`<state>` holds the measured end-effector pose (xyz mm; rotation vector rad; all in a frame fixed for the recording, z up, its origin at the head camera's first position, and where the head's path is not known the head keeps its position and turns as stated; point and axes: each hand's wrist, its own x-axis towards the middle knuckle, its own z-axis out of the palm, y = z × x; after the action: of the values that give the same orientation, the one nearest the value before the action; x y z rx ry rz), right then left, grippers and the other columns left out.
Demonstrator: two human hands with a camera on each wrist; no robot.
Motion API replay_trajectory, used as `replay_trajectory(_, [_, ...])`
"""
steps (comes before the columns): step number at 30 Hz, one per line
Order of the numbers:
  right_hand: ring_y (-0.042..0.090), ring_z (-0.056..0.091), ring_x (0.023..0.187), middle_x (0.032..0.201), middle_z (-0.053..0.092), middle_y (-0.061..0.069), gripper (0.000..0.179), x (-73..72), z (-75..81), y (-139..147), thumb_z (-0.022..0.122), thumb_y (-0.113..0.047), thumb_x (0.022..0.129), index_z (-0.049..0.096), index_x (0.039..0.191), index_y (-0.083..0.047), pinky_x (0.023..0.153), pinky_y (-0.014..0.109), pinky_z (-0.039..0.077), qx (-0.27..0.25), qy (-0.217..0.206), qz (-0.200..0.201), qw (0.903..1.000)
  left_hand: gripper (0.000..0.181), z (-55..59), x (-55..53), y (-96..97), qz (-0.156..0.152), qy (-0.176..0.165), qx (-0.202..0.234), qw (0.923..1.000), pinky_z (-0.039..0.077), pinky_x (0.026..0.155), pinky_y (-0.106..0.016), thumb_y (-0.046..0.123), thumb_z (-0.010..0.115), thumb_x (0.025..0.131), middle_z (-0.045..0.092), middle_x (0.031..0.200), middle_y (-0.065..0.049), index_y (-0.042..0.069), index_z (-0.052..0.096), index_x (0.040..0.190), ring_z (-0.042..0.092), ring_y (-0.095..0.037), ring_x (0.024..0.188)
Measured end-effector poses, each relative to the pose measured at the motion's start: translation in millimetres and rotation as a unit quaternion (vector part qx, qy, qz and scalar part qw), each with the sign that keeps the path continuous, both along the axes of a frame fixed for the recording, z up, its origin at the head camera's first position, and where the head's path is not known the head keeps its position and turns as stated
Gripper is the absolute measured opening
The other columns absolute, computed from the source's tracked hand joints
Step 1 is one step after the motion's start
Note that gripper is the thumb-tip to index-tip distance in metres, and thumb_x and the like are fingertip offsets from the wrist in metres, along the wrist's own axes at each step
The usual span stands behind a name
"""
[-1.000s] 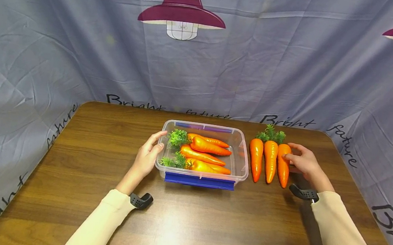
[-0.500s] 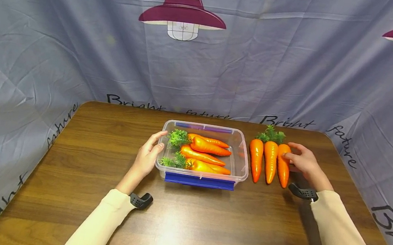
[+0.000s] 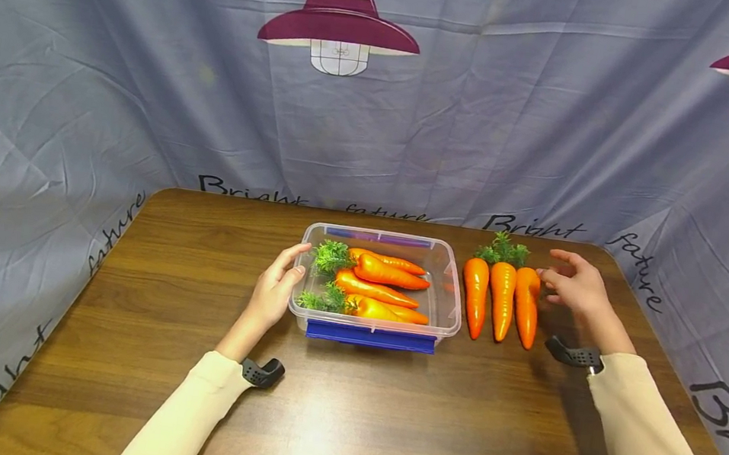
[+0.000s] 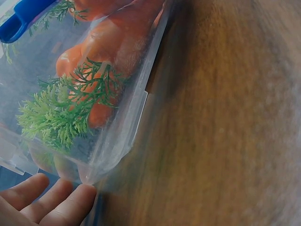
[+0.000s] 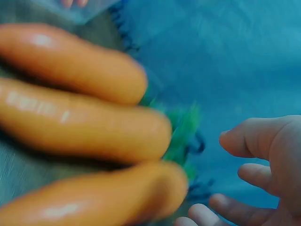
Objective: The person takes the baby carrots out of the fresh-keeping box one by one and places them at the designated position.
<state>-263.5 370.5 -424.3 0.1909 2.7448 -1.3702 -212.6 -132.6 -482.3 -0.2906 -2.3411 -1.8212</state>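
Observation:
A clear plastic storage box with blue latches stands on the table and holds several orange carrots with green tops. My left hand rests at its left end; in the left wrist view the straight fingertips lie against the clear wall. Right of the box, three more carrots lie side by side, tips toward me: the left carrot, the middle carrot and the right carrot. Just beyond the right carrot's thick end is my right hand, fingers spread and holding nothing.
The brown wooden table has its back edge close behind the box and carrots. A grey-blue curtain with printed lamps and lettering surrounds it. A black wrist device sits on each wrist.
My right hand has let go of the right carrot and drawn back to the right, its fingers spreading. The carrots, the box and my left hand have stayed where they were.

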Motion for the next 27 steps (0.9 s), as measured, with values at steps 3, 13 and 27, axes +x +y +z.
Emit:
replay_trajectory(3, [-0.009,0.059,0.078,0.142,0.047,0.040,0.069,-1.8,17.8,-13.4,0.060,-0.021,0.101,0.029,0.155,0.006,0.066,0.020,0.059,0.008,0.008,0.024,0.9997,0.043,0.1,-0.4,0.0,0.001,0.001,0.002,1.0000,0.033,0.121,-0.055,0.006,0.046,0.103,0.049,0.156,-0.018,0.006,0.052,0.146,0.041,-0.035,0.148])
replay_trajectory(13, [-0.006,0.062,0.086,0.143,0.054,0.031,0.061,-2.4,55.4,-84.6,0.064,-0.018,0.098,0.041,0.153,-0.004,0.073,0.025,0.060,0.012,0.009,0.160,0.9869,0.043,-0.6,-1.2,-0.6,0.003,-0.003,0.001,1.0000,0.032,0.121,-0.055,0.008,0.046,0.104,0.048,0.156,-0.017,0.008,0.052,0.146,0.040,-0.036,0.149])
replay_trajectory(27, [0.040,0.067,0.116,0.139,0.061,0.024,0.056,-14.8,54.2,-175.2,0.072,-0.017,0.093,0.053,0.145,-0.009,0.096,0.053,0.056,0.094,0.036,0.290,0.9518,0.043,-0.6,-1.8,-0.2,0.005,-0.007,-0.002,1.0000,0.032,0.121,-0.055,0.009,0.046,0.104,0.048,0.157,-0.016,0.010,0.052,0.147,0.040,-0.035,0.149])
